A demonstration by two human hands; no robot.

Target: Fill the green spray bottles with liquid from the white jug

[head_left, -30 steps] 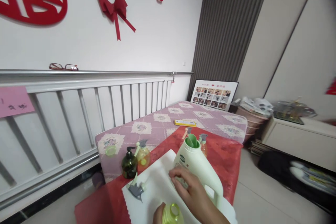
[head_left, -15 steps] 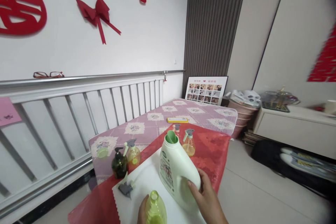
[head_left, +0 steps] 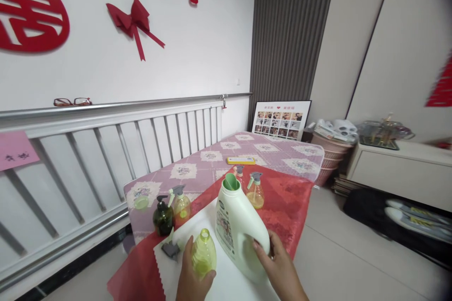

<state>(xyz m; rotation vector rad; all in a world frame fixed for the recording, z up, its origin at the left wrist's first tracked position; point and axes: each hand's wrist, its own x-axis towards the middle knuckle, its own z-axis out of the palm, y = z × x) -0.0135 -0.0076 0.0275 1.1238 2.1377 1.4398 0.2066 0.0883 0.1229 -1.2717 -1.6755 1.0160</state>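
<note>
My left hand (head_left: 190, 280) grips a small open yellow-green bottle (head_left: 204, 254) and holds it upright above a white cloth (head_left: 229, 287). My right hand (head_left: 277, 268) rests on the side of a large pale green detergent jug (head_left: 238, 228) with an open green spout, standing on the same cloth. A grey spray head (head_left: 171, 248) lies on the cloth just left of the small bottle.
A red cloth (head_left: 286, 202) covers the table's near end, a floral purple cover (head_left: 212, 157) the far end. A dark green pump bottle (head_left: 163, 217), yellow spray bottles (head_left: 181, 204) (head_left: 255, 191) and a green cap (head_left: 141, 203) stand around. A white railing runs along the left.
My left hand has raised the small yellow-green bottle upward and closer to the jug. My right hand shifted from the jug's front label to its right side. The view has swung.
</note>
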